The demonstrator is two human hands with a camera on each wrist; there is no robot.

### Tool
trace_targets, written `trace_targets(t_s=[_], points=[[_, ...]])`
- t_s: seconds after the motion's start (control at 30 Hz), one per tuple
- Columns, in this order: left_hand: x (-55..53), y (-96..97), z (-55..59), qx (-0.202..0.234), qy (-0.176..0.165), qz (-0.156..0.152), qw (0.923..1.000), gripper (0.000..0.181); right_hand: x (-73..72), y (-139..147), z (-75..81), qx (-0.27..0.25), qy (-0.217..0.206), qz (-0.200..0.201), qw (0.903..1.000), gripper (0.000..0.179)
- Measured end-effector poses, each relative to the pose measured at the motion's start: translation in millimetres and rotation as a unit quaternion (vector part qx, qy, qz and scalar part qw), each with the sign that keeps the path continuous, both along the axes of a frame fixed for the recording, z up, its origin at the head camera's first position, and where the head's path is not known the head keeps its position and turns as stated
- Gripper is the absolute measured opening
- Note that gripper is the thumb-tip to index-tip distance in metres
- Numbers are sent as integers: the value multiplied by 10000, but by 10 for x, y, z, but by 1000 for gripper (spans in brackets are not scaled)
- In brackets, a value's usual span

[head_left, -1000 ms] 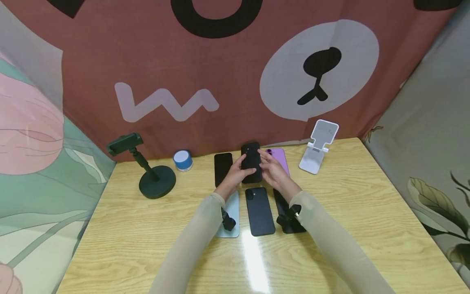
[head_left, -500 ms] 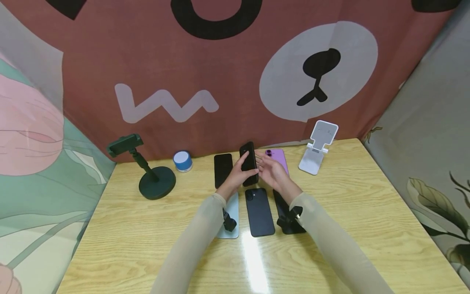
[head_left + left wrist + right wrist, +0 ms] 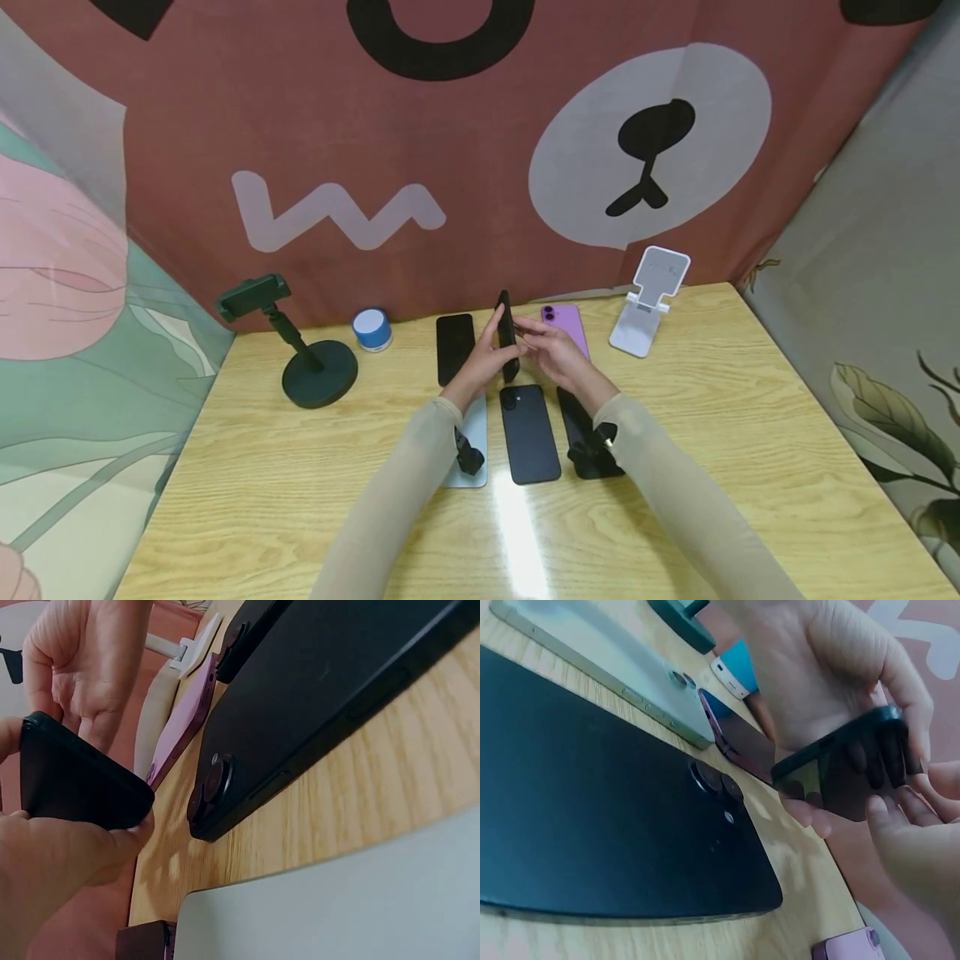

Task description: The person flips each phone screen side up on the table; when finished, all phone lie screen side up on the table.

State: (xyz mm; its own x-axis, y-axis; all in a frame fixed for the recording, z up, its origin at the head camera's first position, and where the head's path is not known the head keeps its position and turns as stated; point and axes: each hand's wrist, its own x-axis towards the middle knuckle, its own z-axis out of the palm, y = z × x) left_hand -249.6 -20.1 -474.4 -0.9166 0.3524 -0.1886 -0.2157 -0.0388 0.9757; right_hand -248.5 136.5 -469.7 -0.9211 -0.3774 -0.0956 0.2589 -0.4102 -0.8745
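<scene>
My left hand point(image 3: 480, 362) grips a black phone point(image 3: 507, 333) by its opposite edges, above the back of the table. In the head view the phone is turned nearly edge-on. Its glossy screen point(image 3: 840, 784) faces my right hand point(image 3: 561, 354) and reflects the fingers. The right hand's bent fingers and thumb sit right at that screen without wrapping the phone. Below the hands lies a dark blue phone point(image 3: 531, 437), camera side up. A pale blue phone point(image 3: 478, 417) lies under my left wrist, another black phone point(image 3: 573, 412) under my right.
Behind my left hand lies a phone with a black screen point(image 3: 453, 342); a purple phone point(image 3: 567, 323) lies behind my right. A dark green stand point(image 3: 318, 375) and a blue-and-white cylinder point(image 3: 372, 330) stand left. At right stands a white folding stand point(image 3: 637, 325). A printed cloth point(image 3: 480, 150) hangs behind.
The held phone has turned from showing its back to nearly edge-on. My right fingers came away from its edge and now sit at its screen side. The other phones have not moved.
</scene>
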Motion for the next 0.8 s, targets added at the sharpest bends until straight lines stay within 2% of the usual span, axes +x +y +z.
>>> trace_targets(t_s=[0.07, 0.23, 0.4, 0.5, 0.6, 0.8], points=[[3, -4, 2, 139, -96, -43, 9998, 86, -7, -2, -10, 274, 80, -108, 9995, 50], [15, 10, 32, 819, -266, -199, 9961, 78, -15, -18, -33, 918, 268, -197, 9952, 55], [49, 17, 75, 1644, -359, -477, 9846, 70, 0, -65, -52, 1417, 302, -92, 9894, 62], [72, 1, 83, 2025, -401, -526, 9770, 69, 11, -106, -54, 1570, 330, 72, 9870, 68], [75, -14, 81, 2074, -384, -485, 9763, 67, 13, -129, -47, 1677, 375, 109, 9851, 72], [29, -50, 52, 1515, -307, -356, 9873, 62, -10, -113, -37, 1746, 301, -47, 9842, 72]])
